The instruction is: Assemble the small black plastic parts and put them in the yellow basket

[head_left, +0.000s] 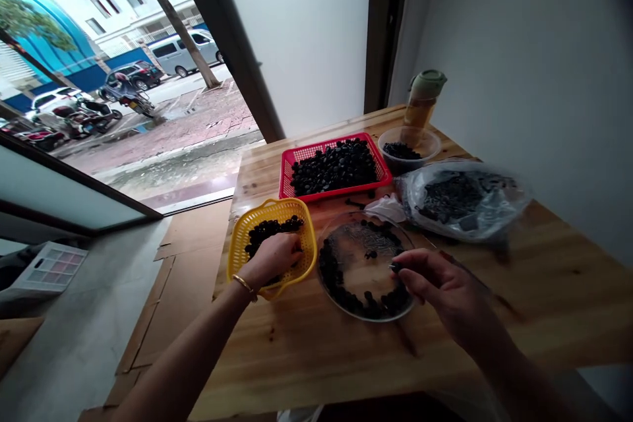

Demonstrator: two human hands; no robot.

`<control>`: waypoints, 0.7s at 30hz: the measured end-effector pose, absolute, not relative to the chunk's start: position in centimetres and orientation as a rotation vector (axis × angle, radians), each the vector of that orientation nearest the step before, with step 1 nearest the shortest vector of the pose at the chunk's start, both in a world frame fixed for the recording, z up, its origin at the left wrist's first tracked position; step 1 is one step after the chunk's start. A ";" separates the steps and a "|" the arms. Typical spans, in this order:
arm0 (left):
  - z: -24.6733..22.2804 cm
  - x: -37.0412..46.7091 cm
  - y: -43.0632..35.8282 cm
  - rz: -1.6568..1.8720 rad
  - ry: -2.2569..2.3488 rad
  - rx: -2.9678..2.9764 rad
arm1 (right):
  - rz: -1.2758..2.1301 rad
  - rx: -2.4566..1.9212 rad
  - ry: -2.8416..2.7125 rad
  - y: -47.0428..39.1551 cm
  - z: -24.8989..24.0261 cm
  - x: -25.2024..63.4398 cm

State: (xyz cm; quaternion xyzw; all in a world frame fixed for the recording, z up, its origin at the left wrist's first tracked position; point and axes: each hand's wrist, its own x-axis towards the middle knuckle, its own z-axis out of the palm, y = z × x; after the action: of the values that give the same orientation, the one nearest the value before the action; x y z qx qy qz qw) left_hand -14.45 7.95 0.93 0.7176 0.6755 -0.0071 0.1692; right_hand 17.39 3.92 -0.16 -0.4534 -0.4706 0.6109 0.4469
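At one wooden table (306,362), the right hand (440,280) pinches one small black piece (394,267) over the right side of one clear round dish (366,277); the left hand (271,257), fingers curled, dips into one yellow basket (310,231) of similar pieces (262,234), its grip indeterminable. Farther back: one red basket (336,196), one tub (429,142), one bag (494,221), one bottle (426,87).

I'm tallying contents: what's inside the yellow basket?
Small black pieces lie in the yellow basket, and the left hand reaches in over them. The hand covers part of the inside; whatever lies beneath it can't be seen.
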 end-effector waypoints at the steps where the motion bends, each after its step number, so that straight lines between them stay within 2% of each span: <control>1: 1.1 -14.4 8.0 0.002 1.920 2.043 | 1.513 -1.120 -1.171 3.9 -0.3 17.3; 7: 4.7 -12.5 4.4 0.322 1.899 1.986 | 1.595 -0.968 -1.236 4.0 -0.6 16.6; 9: 5.2 -10.7 2.3 0.646 1.635 1.714 | 1.652 -0.856 -1.219 4.0 -0.1 16.0; 13: 4.1 -6.8 -0.7 0.922 1.252 1.346 | 1.693 -0.695 -1.238 3.9 1.1 14.9; 21: 2.8 -4.1 -0.6 1.020 1.056 1.106 | 1.666 -0.752 -1.303 2.6 0.0 15.1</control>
State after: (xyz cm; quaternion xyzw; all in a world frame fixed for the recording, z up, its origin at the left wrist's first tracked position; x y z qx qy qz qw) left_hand -4.11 -0.59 2.85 0.4782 0.4566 0.4412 0.6067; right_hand 15.13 2.62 -0.02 -0.3019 -0.5231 0.6689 0.4334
